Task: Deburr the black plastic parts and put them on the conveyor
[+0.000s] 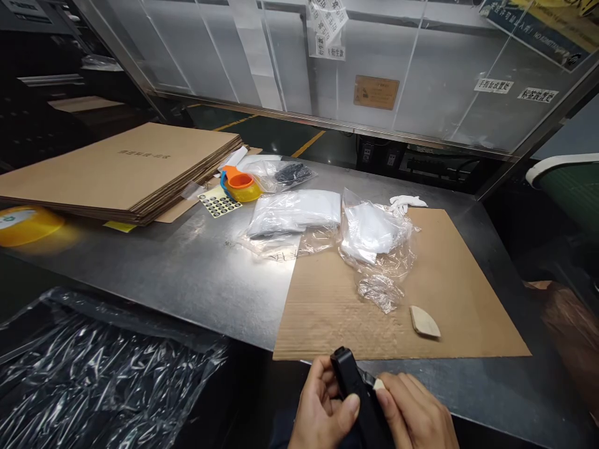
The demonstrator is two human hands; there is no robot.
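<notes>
Near the bottom centre, in front of the table edge, my left hand [318, 408] is wrapped round a long black object [358, 393], its thumb lying across the face. My right hand [414, 408] is closed on a small pale piece [378, 385] and holds it against the right side of the black object. What the black object is, I cannot make out. Beyond my hands, a cardboard sheet [468, 293] lies on the metal table [210, 274]. On the sheet rests a fan-shaped beige piece [425, 322], beside a crumpled clear plastic bag [381, 292].
Clear bags with white contents [299, 212] lie mid-table. Behind them are an orange tape dispenser [239, 181] and a sticker sheet [219, 202]. Stacked cardboard [140, 162] and yellow tape [28, 226] stand left. A black plastic bag [103, 374] is at lower left.
</notes>
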